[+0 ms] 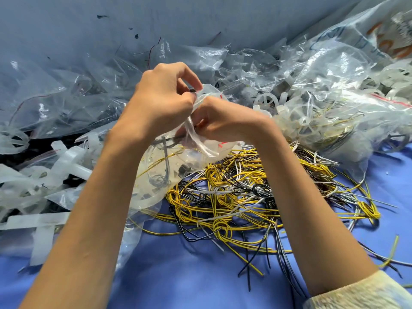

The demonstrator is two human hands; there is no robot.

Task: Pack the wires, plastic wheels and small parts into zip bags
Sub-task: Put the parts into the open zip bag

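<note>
1. The desk (189, 275), covered in blue, carries everything. Work above its bare patch at 6 o'clock, so anything dropped is easy to find.
2. The loose bags (66, 97) are heaped from 9 to 1 o'clock. Their film could snag in a seal, so hold the work clear of them.
3. The wires (234, 197), yellow, black and white, lie tangled at 5 o'clock of the hands, not yet packed.
4. The zip bag (156, 175) hangs at centre below the hands, with grey wire and small dark parts (182, 169) inside. The step looks like working its mouth, probably closing it. Tuck stray wire ends below the strip and line up both tracks before pressing.
5. The left hand (165, 97) pinches the bag's top edge. The right hand (225, 121), touching it, is curled round the bag's neck. Pinch from one end and slide across.
6. The plastic wheels (267, 100) sit at 3 o'clock, among more bags.
</note>
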